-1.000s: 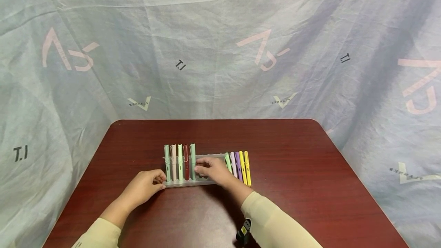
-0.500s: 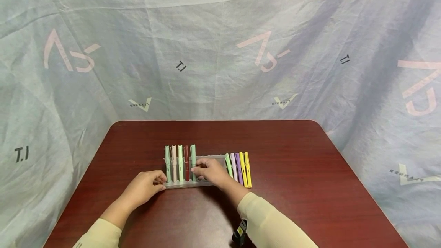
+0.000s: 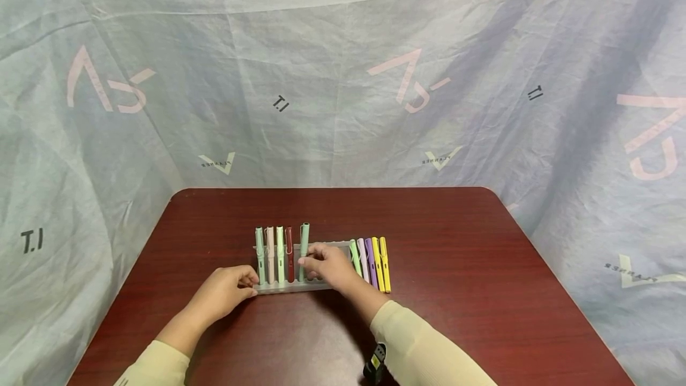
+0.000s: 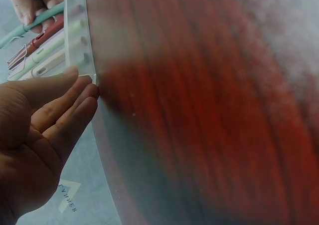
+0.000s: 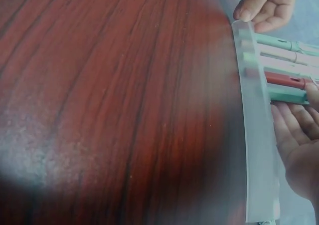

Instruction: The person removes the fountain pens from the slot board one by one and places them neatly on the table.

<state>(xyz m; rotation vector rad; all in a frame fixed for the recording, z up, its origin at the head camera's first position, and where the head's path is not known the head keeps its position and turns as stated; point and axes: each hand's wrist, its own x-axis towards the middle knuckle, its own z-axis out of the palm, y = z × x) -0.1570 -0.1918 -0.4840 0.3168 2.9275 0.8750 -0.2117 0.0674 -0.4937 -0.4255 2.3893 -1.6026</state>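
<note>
A translucent pen tray [image 3: 278,289] lies on the table, with capped pens standing side by side in its slots. My left hand [image 3: 222,293] pinches its near left corner, thumb on the rim in the left wrist view. My right hand [image 3: 331,265] holds a grey-green pen [image 3: 305,237] between thumb and fingers, its top leaning slightly right. Left of that pen are a dark red pen [image 3: 290,255], a pale green pen [image 3: 280,255], a pink pen [image 3: 270,255] and another grey-green pen [image 3: 260,255]. The right wrist view shows the held pen [image 5: 286,94] beside the red one.
At the tray's right end are a bright green pen [image 3: 354,252], a lilac pen [image 3: 363,255], a purple pen [image 3: 371,261] and two yellow pens [image 3: 384,261]. The dark red wooden table [image 3: 455,243] ends at a hanging grey cloth [image 3: 332,106].
The grey-green pen in my right hand has shifted slightly right, widening its gap from the dark red pen, and its top now leans right. My left hand stays at the tray corner.
</note>
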